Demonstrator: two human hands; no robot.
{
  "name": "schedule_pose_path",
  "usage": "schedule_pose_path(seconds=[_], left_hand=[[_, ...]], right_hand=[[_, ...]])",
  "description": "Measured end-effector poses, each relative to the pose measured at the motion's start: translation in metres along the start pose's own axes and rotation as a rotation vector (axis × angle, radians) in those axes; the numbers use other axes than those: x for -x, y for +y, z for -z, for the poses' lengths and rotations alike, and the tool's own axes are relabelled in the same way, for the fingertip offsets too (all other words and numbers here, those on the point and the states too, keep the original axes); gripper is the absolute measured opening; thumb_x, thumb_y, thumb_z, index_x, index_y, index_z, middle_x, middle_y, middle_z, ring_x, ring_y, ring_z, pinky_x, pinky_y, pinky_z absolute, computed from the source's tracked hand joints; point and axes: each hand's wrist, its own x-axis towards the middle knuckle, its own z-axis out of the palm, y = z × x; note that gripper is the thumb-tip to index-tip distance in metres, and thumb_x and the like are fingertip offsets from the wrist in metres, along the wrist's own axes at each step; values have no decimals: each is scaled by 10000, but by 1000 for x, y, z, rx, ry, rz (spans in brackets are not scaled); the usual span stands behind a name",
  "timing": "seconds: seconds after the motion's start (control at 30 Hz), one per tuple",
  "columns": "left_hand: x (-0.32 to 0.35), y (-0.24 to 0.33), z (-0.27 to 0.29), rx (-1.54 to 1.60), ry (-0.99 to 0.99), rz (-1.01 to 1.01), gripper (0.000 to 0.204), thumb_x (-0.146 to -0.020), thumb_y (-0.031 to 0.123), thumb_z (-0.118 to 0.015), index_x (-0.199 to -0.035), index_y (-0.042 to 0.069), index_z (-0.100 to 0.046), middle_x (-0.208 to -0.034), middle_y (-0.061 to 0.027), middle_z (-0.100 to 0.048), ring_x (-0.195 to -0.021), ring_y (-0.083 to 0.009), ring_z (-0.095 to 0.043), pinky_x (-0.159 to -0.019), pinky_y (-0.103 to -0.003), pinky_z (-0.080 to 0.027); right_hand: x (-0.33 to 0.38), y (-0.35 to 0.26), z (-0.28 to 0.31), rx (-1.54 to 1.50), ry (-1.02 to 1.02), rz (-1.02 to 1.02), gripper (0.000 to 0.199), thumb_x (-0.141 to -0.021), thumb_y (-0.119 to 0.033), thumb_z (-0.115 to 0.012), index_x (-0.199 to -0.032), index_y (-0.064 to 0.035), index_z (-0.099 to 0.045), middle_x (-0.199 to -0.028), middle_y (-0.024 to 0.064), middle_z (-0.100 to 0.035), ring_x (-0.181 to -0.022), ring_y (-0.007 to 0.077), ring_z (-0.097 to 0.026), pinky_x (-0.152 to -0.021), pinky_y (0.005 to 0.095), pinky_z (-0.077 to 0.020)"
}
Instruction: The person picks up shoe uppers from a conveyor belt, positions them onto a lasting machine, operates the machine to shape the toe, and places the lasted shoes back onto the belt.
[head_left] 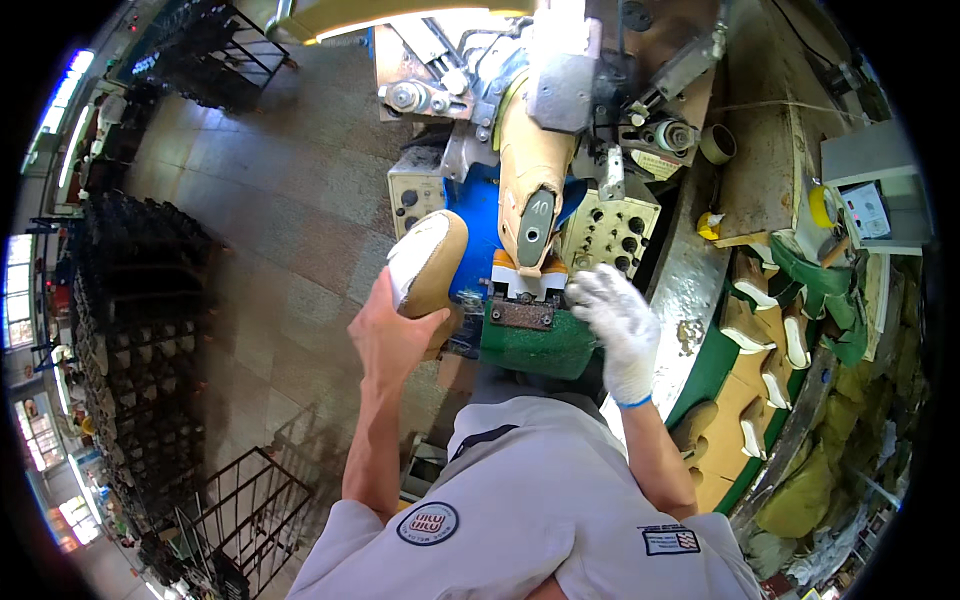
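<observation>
My bare left hand (388, 322) is closed round a tan shoe upper (441, 262) with a white underside, held beside the machine. Clamped toe-first in the shoe lasting machine (566, 92) is a second tan shoe upper (522, 152) on a last, whose grey-green heel plate (537, 226) faces me. In a white glove with a blue cuff, my right hand (615, 325) hovers at the right of the green machine front (538, 350). Its fingers look apart with nothing in them, close to the metal heel support (523, 314).
Control boxes with knobs (610, 232) flank the clamped shoe. Along the right, a green-edged conveyor (720, 440) carries several tan uppers (752, 327). Dark racks of shoes (140, 330) line the left, with an empty metal cart (262, 510) nearer me. A yellow lamp (400, 14) hangs over the machine.
</observation>
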Motion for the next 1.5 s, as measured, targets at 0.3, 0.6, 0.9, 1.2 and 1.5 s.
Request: schedule_pose_path(seconds=[0.3, 0.6, 0.9, 1.2, 1.5], left_hand=[[53, 165, 4, 0, -116, -647, 697, -736, 168, -852, -1345, -14, -564, -1212, -213, -684, -1101, -380, -679, -905, -413, -549], [-52, 153, -88, 177, 216, -277, 767, -870, 369, -826, -1462, -4, -513, -1409, -202, -609, -1287, -319, -575, -1111, -397, -413], [-104, 118, -127, 152, 39, -127, 660, -792, 271, -903, -1358, 59, -638, -1133, -171, -732, -947, -262, -677, -902, -394, -563], [-114, 103, -110, 149, -118, -318, 627, -845, 122, -842, -1393, -33, -580, -1144, -127, -687, -925, -203, -626, -853, -350, -553], [-103, 31, -50, 74, -372, 89, 609, -900, 234, -782, -1400, -34, -559, -1001, -103, -724, -821, -172, -709, -679, -271, -539]], right_hand=[[-14, -41, -7, -224, 48, 252, 658, -857, -232, -796, -1395, 2, -498, -1260, 111, -637, -1131, 183, -611, -999, 347, -496], [54, 31, 296, -114, 751, -95, 453, -849, -284, -746, -1121, 72, -686, -971, 138, -725, -826, 205, -687, -785, 342, -551], [104, 149, 586, 1095, 901, -958, 852, -842, -559, -709, -1355, 103, -550, -1208, 194, -720, -1140, 334, -699, -899, 427, -571], [56, 160, 631, 1279, 788, -796, 512, -887, -535, -666, -1078, -74, -781, -1099, 192, -748, -1065, 372, -714, -876, 645, -530], [-89, 200, 667, -45, 1513, -461, 1272, -649, -473, -911, -1486, 176, -209, -1296, 315, -637, -1208, 395, -643, -1023, 410, -520]])
